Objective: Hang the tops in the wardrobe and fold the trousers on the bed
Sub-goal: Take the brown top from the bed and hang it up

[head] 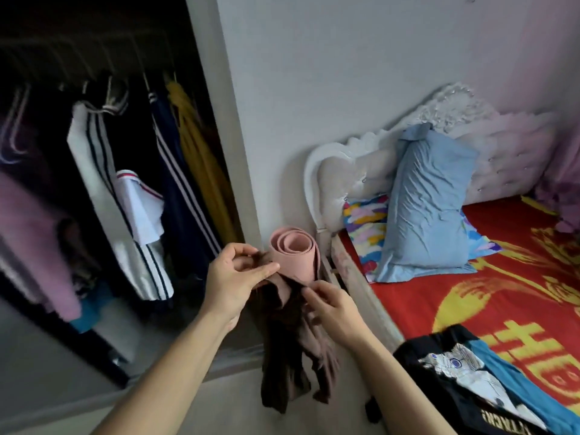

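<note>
Between the wardrobe [94, 183] and the head corner of the bed [518, 277], held up clear of the floor [219, 403]: a brown garment [292, 356], bunched and twisted. Pinched at its top edge by the left hand [233, 274], thumb and fingers [266, 270] closed on a fold, and by the right hand [329, 309], likewise clamped on cloth just beside. Gripped high and at two points, most likely to spread the edge and find collar or waistband; cannot tell whether top or trousers. Hangs with long axis vertical, top at the hands, loose ends pointing down at the floor. Just behind, standing on end against the wall [282, 89], a rolled pink mat [293, 252]. Lying at the bed's near edge, a black printed top [455, 375], apparently waiting its turn. Hung already inside the wardrobe: striped and yellow clothes [175, 171].
</note>
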A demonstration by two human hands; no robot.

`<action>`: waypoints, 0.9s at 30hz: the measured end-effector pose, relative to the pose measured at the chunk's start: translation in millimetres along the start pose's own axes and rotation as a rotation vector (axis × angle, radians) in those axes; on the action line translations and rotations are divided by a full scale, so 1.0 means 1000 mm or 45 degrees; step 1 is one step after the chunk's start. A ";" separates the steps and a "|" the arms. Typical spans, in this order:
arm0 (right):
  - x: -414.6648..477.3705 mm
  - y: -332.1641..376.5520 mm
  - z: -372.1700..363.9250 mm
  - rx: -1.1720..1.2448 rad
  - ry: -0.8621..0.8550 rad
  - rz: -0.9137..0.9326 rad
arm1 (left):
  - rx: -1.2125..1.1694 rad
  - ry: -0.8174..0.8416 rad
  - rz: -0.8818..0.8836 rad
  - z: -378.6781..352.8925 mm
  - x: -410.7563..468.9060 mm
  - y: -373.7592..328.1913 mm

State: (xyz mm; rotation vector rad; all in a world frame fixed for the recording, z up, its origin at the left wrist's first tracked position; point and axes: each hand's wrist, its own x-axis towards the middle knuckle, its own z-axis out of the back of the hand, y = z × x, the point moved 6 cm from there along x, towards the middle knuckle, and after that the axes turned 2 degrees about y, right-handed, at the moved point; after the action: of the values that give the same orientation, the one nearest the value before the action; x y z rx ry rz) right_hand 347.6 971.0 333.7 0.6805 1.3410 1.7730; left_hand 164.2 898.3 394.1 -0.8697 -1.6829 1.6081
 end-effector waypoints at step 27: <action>0.256 0.209 -0.358 -0.339 0.586 0.726 | 0.587 -0.863 -0.326 0.433 0.161 -0.067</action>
State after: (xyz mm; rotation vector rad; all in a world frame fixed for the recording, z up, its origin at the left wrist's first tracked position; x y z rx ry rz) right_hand -132.5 971.5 416.2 0.5563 1.2295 2.6386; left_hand -284.3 780.6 444.0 0.1417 -1.6295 2.1128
